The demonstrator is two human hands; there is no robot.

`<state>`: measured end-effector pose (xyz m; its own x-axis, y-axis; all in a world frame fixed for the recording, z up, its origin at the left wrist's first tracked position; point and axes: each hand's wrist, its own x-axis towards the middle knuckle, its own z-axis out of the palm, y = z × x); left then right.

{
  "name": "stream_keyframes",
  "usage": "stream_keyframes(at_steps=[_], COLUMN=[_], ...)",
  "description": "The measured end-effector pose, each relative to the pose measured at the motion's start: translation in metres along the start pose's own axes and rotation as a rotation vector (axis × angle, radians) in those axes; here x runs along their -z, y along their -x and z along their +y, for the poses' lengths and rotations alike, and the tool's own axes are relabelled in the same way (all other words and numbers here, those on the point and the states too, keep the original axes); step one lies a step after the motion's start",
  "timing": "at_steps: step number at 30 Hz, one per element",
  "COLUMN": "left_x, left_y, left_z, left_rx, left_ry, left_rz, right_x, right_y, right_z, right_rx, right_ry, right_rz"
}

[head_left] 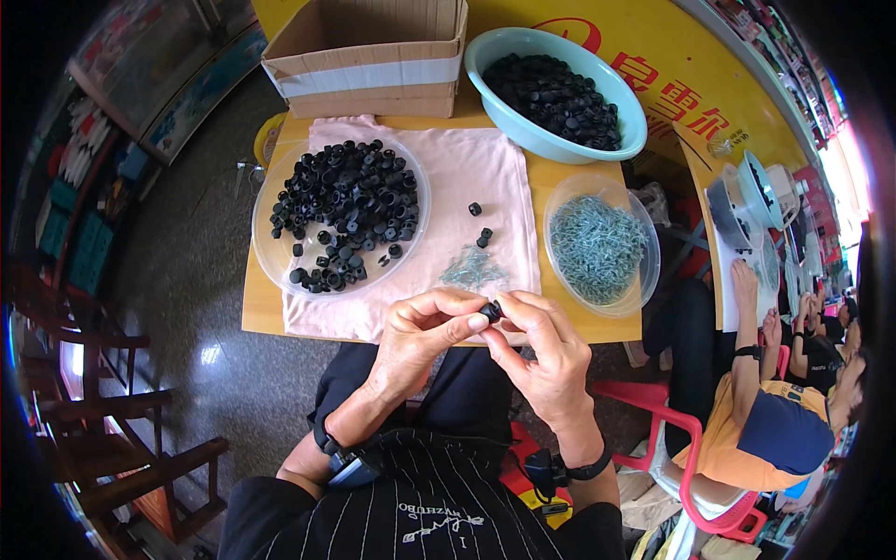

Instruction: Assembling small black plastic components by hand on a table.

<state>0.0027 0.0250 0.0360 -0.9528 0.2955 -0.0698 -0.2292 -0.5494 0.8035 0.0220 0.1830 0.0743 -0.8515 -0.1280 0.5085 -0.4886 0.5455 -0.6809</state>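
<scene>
Over the table's front edge, my left hand and my right hand meet, fingertips closed around a small black plastic part. Both hands pinch it, and the fingers hide much of it. Just beyond lies a loose pile of thin silvery screws or pins on a pink cloth. Two small clusters of black parts, one piece and a joined-looking pair, rest on the cloth too. To the left, a clear round tray carries many black caps.
A cardboard box and a light-blue basin of black parts stand at the back. Right of the cloth is a clear tub of silvery screws or pins. Another person sits at the right beside a red chair. Wooden chairs stand left.
</scene>
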Motion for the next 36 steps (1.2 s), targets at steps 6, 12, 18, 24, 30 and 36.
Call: stream_keyframes(at_steps=[6, 12, 18, 24, 30, 36], left_x=[-0.005, -0.010, -0.015, -0.015, -0.010, -0.008], left_y=[0.001, 0.000, -0.012, -0.043, -0.089, -0.098], left_z=[0.000, -0.007, -0.011, -0.009, 0.001, -0.005], left_rx=[0.097, 0.087, 0.061, 0.028, -0.334, -0.561], left_ry=[0.115, 0.118, 0.108, -0.083, -0.867, -1.399], left_rz=[0.002, 0.029, 0.044, 0.061, 0.017, -0.045], right_x=[0.001, -0.001, 0.000, 0.007, 0.047, 0.060], right_y=[0.003, 0.004, -0.004, -0.029, -0.105, -0.151], right_z=[0.007, 0.011, 0.014, 0.036, 0.074, 0.120], right_rx=[0.080, 0.084, 0.100, 0.133, -0.010, -0.133], right_ry=[0.131, 0.146, 0.175, 0.227, 0.359, 0.513], right_rz=[0.000, 0.034, 0.091, 0.047, 0.175, 0.279])
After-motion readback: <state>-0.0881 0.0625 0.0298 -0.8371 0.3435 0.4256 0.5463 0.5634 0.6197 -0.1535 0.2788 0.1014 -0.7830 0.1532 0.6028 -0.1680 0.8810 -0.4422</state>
